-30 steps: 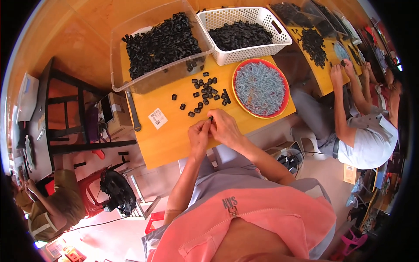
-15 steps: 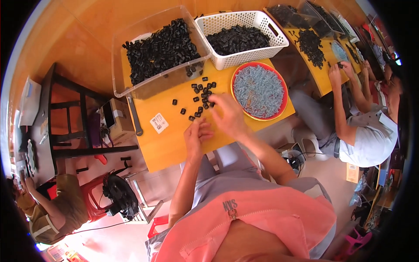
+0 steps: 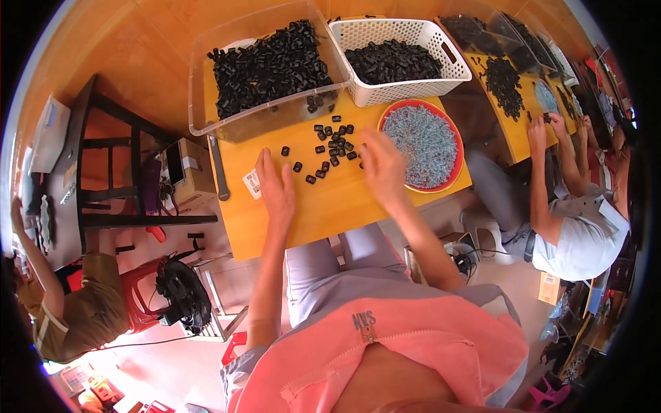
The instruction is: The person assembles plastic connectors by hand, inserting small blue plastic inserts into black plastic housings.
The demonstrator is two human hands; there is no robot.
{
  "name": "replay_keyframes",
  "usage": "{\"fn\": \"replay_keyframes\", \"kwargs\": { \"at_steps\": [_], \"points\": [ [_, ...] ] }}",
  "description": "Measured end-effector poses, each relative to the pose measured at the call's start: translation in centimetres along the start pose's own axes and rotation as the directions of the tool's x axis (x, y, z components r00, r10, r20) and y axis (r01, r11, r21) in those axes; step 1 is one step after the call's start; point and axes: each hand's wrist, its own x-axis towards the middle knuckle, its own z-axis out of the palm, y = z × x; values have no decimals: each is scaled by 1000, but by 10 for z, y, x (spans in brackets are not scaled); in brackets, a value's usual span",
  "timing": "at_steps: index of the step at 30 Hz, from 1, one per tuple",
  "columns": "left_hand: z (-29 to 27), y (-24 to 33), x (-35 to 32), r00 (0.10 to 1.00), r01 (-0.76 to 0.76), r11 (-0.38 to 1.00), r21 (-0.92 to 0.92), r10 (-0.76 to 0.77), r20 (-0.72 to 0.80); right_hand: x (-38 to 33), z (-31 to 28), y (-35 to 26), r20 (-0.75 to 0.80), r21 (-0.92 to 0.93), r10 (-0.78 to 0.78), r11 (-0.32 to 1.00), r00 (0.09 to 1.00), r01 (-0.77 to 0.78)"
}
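Observation:
Small black plastic pieces (image 3: pixel 337 143) lie loosely grouped on the yellow table (image 3: pixel 313 217). My left hand (image 3: pixel 278 193) is held low over the table to the left of them, fingers stretched out and nothing in it. It partly covers a white printed label (image 3: pixel 252 184). To the right of the pieces is my right hand (image 3: pixel 384 168), its fingers loosely bent and apart, somewhat blurred. No piece shows in its grasp. Beside that hand stands a round red tray (image 3: pixel 460 148) with a yellow rim, filled with tiny bluish-clear parts (image 3: pixel 423 144).
A clear plastic bin (image 3: pixel 200 103) and a white perforated basket (image 3: pixel 413 91), both holding black parts, stand along the back. A dark strap-like tool (image 3: pixel 219 168) lies at the left edge. Other people work at a table (image 3: pixel 513 134) on the right and at a dark desk (image 3: pixel 62 227) on the left.
My hands have moved apart: the left went leftward and its fingers straightened, the right shifted right beside the round tray. The view has shifted slightly.

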Motion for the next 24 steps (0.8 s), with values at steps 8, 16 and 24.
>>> {"fn": "replay_keyframes", "kwargs": {
  "at_steps": [8,16,24],
  "points": [
    [43,4,-1,990,-135,897,421,105,95,-34,35,0,172,-229,135,969,976,-94],
    [71,11,8,985,-174,922,347,158,74,3,67,35,128,-248,49,969,991,-16],
    [103,27,24,987,-154,988,-34,151,-61,9,75,54,293,-110,-22,992,956,56]
  ]
}}
